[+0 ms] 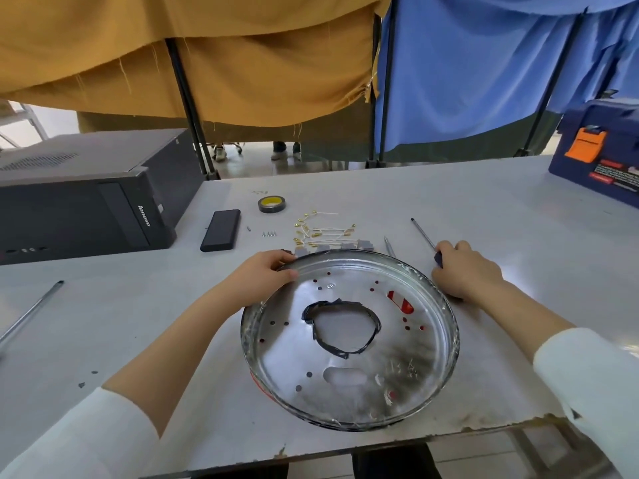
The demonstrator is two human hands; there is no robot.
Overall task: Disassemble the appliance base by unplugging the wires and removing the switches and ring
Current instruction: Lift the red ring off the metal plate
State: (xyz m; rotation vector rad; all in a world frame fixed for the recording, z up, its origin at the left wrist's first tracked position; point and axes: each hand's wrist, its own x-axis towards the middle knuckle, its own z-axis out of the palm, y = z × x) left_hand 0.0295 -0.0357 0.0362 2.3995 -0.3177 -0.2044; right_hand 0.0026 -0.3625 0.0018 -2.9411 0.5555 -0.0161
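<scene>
The round metal appliance base (349, 371) lies on the table in front of me, its central hole edged with black tape. My left hand (262, 278) grips its far-left rim, fingers curled over the edge. My right hand (463, 271), beside the right rim, holds the dark handle of a screwdriver (423, 233) whose shaft points away across the table. Behind the base lie several white wires with brass terminals (321, 231) and a row of grey switches (332, 249).
Also on the table are a black computer tower (79, 205) at the left, a black flat box (221, 229), a tape roll (271, 203), small screws (269, 233), a second tool tip (389, 246) and a metal rod (29, 311). A blue toolbox (601, 157) stands far right.
</scene>
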